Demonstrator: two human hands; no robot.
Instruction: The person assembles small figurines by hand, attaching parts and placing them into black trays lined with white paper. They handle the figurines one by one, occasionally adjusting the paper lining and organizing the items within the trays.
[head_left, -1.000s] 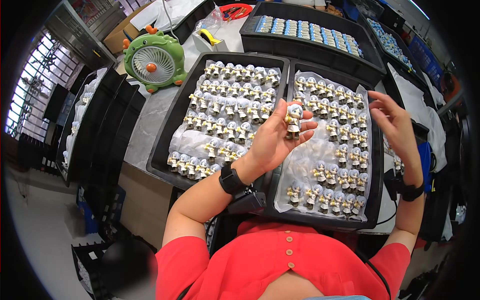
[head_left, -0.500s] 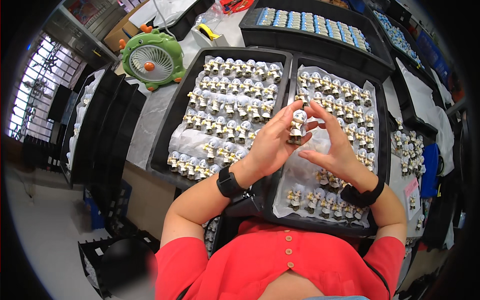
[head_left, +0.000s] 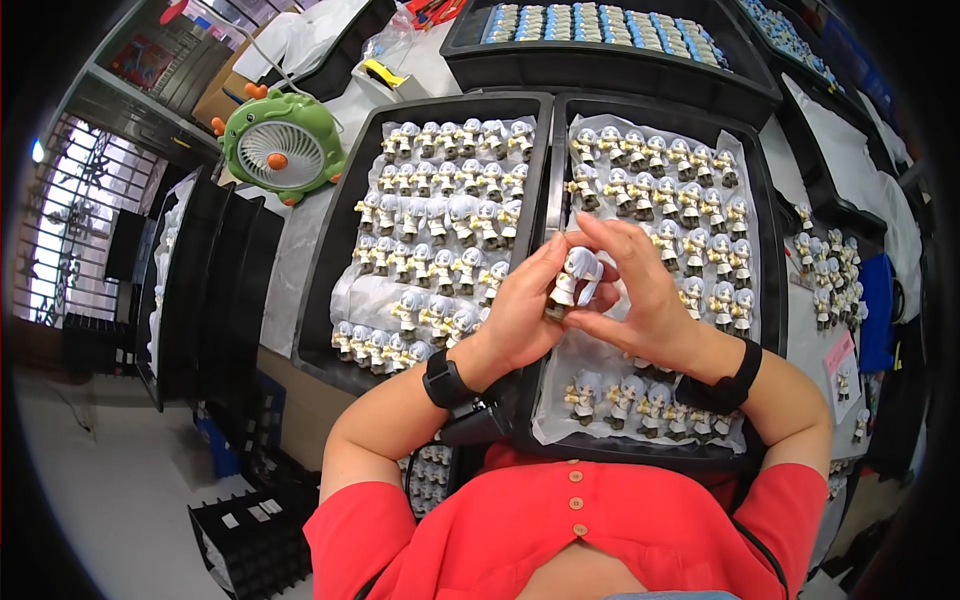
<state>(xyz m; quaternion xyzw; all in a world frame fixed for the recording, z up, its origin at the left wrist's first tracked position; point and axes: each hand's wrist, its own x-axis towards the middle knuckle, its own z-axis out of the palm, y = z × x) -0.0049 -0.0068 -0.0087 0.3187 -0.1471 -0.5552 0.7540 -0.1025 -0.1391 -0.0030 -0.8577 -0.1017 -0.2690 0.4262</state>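
Between my two hands is a small figurine with pale lilac hair, a white coat and a dark base, tilted and turned partly side-on. My left hand grips it from the left with its fingers around the lower part. The fingers and thumb of my right hand close about its right side, touching or nearly touching it. Both hands are above the right black tray, where rows of like figurines stand on white tissue. To the left, another black tray holds more rows of them.
A green fan stands at the far left, with a tape dispenser beside it. Behind is a deep black tray of blue-and-white pieces. Loose figurines crowd the table at right. Stacked black trays stand at left.
The figurine has turned from facing front to partly side-on. My right hand has closed in around it, and both hands have moved slightly lower and to the left in the picture.
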